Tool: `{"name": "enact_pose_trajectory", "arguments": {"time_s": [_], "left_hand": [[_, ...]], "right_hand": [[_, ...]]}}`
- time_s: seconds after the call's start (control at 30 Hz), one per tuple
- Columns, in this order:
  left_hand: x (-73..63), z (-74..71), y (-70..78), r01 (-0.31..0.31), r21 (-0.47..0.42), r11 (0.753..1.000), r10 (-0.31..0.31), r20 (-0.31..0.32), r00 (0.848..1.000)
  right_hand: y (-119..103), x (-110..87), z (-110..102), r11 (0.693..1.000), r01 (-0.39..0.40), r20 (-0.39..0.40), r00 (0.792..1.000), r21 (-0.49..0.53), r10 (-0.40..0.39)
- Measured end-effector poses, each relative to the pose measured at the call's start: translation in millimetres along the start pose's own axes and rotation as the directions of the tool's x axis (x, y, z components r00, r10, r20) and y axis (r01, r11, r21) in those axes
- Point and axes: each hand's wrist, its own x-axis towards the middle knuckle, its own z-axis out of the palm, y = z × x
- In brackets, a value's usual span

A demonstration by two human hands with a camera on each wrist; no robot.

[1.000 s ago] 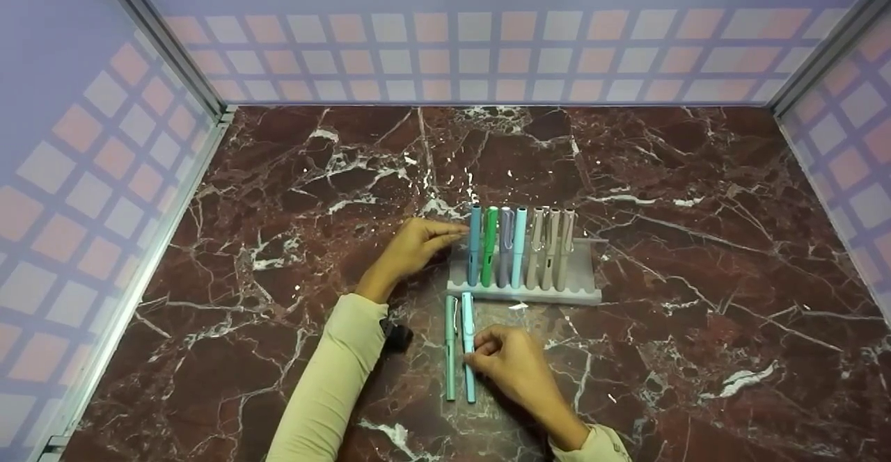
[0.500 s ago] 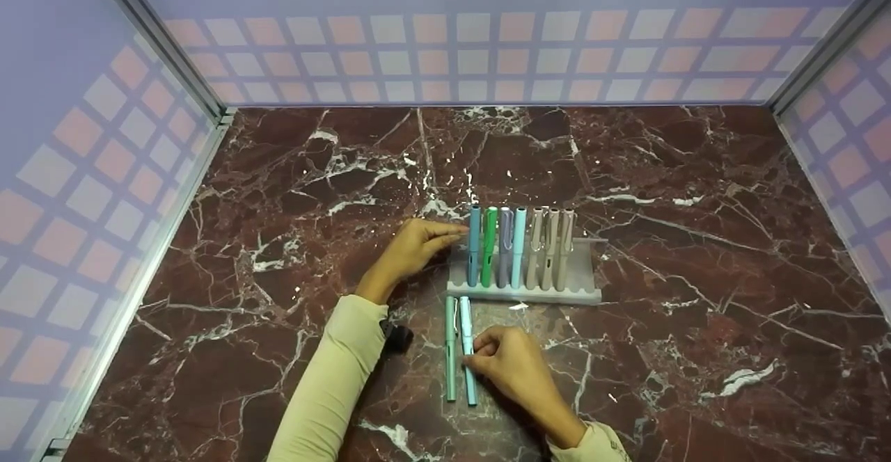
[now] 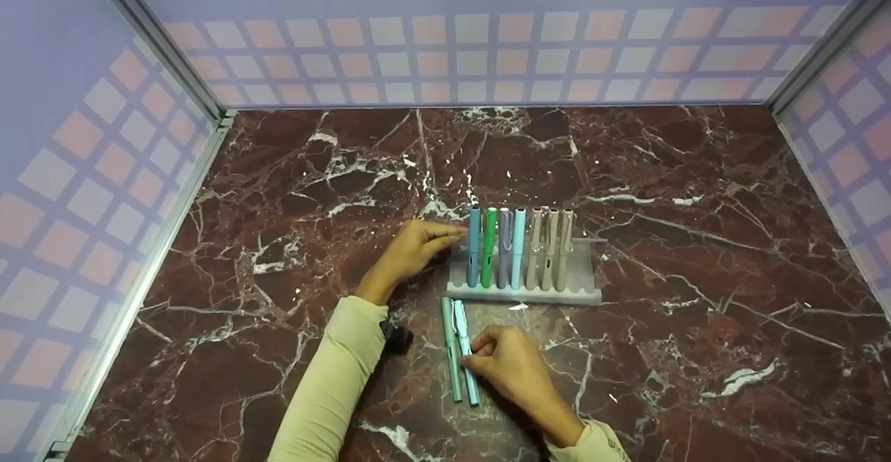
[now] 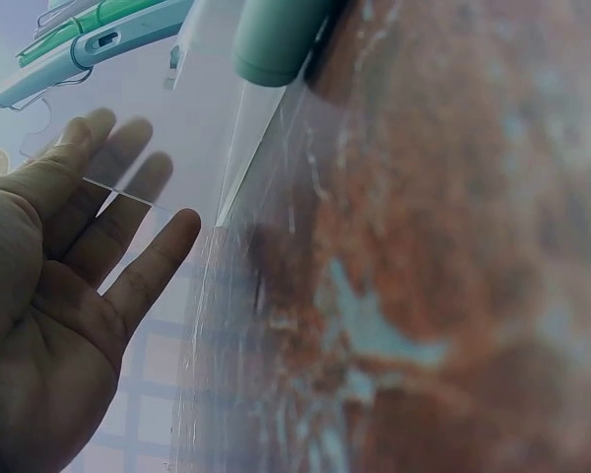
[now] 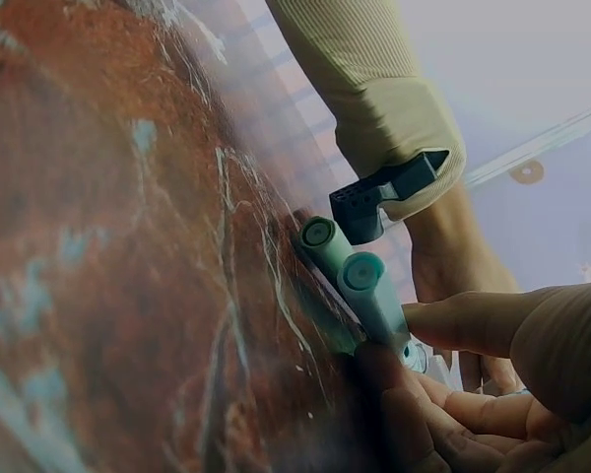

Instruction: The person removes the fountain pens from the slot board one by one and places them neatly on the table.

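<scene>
A light blue pen (image 3: 460, 319) lies on the marble-patterned table, and my right hand (image 3: 518, 368) pinches it between thumb and fingers. Against its left side rests a sage green pen (image 3: 450, 340), the two leaning together at a slight slant; the right wrist view shows their round ends. Behind them stands a clear pen rack (image 3: 581, 267) with several capped pens set upright in its left and middle slots. My left hand (image 3: 418, 246) holds the rack's left edge, thumb on one face and fingertips showing through the clear panel in the left wrist view.
In the rack, a dark blue pen (image 3: 474, 246) stands leftmost, then a green pen (image 3: 489, 246), a purple one, a light blue one and several brown pens (image 3: 551, 250). Checkered panels (image 3: 473, 58) wall the table at the back and sides.
The light blue pen has shifted left and slightly toward me, now meeting the sage green pen, which has tilted. My left hand stays on the rack.
</scene>
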Motion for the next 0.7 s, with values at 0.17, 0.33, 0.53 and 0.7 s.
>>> {"name": "enact_pose_trajectory", "arguments": {"time_s": [0.17, 0.33, 0.53, 0.7], "left_hand": [[-0.1, 0.0, 0.3, 0.002, -0.017, 1.000, -0.002, 0.004, 1.000], [-0.5, 0.0, -0.4, -0.005, -0.020, 1.000, 0.005, 0.004, 1.000], [-0.5, -0.1, 0.8, 0.006, -0.003, 1.000, -0.006, 0.001, 1.000], [0.2, 0.6, 1.6, 0.004, -0.010, 1.000, -0.004, -0.001, 1.000]], "right_hand": [[0.4, -0.3, 2.0, 0.999, 0.030, -0.020, 0.999, -0.015, -0.030], [0.7, 0.4, 4.1, 0.998, 0.047, -0.041, 0.998, -0.047, -0.049], [1.8, 1.2, 4.1, 0.998, 0.052, -0.034, 0.998, -0.041, -0.054], [3.0, 1.0, 1.9, 0.999, 0.051, -0.023, 0.998, 0.004, -0.051]]}}
